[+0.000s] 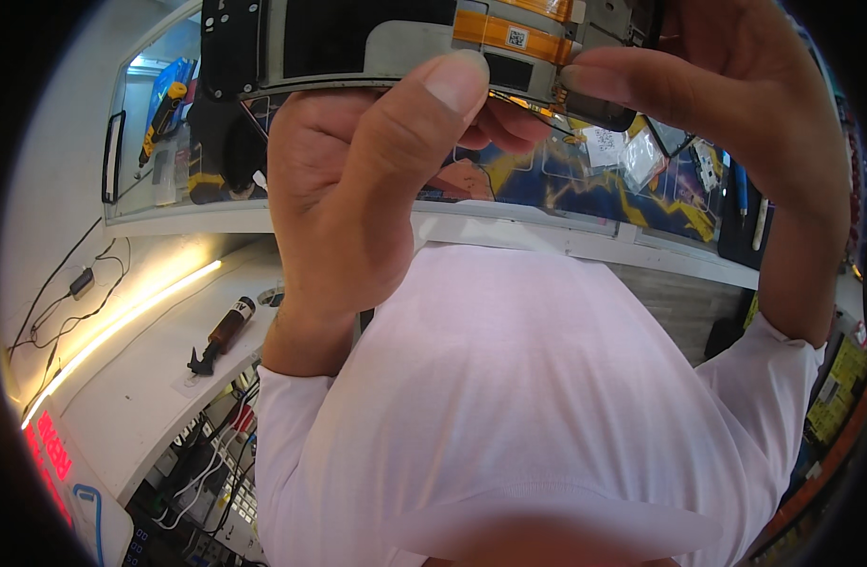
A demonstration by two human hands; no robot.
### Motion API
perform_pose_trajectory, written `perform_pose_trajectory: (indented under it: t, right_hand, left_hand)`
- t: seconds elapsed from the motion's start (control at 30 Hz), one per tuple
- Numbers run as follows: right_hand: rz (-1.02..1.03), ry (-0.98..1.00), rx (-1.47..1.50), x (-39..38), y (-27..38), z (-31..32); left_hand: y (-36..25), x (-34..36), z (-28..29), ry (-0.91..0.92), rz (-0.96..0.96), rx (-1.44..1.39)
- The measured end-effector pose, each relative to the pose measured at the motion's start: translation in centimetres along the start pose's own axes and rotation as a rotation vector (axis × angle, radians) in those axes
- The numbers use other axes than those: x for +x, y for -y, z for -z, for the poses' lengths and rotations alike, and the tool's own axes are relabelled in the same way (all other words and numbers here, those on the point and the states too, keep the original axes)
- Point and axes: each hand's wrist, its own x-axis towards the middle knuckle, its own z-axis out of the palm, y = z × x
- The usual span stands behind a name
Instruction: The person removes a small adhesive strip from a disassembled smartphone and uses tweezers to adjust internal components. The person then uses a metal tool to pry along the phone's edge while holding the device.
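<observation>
An opened smartphone [415, 42], its back cover off, is held close at the top of the head view. Orange flex cables [514, 38] and a dark battery area show inside its frame. My left hand [358, 161] is closed round its near edge, with the thumb pressed near the cables and the other fingers beneath. At the phone's right end, my right hand [708, 104] is closed on it, its thumb on the edge beside the lower cable. The right fingertips are partly hidden behind the phone, whose upper part is cut off by the view.
Below the phone lies a blue and yellow patterned mat [585, 194] with small clear plastic bags [641, 161]. A blue pen-like tool [742, 189] lies right. A yellow-black tool [164, 118] is at far left. A brown bottle [227, 331] lies on the white side counter [140, 397].
</observation>
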Motion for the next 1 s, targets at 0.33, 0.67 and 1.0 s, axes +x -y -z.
perform_pose_trajectory:
  t: [0.33, 0.67, 1.0]
  right_hand:
    - [-0.016, 0.012, 0.013, 0.0, 0.1, 0.1]
    - [-0.034, 0.021, 0.135, 0.0, -0.5, 0.7]
    - [-0.103, -0.064, 0.447, 0.3, -0.2, -0.2]
  left_hand:
    - [-0.2, 0.0, -0.2, -0.001, -0.008, 0.005]
    - [0.1, 0.0, -0.3, -0.008, -0.080, -0.037]
    - [0.2, 0.0, -0.4, -0.054, -0.094, 0.012]
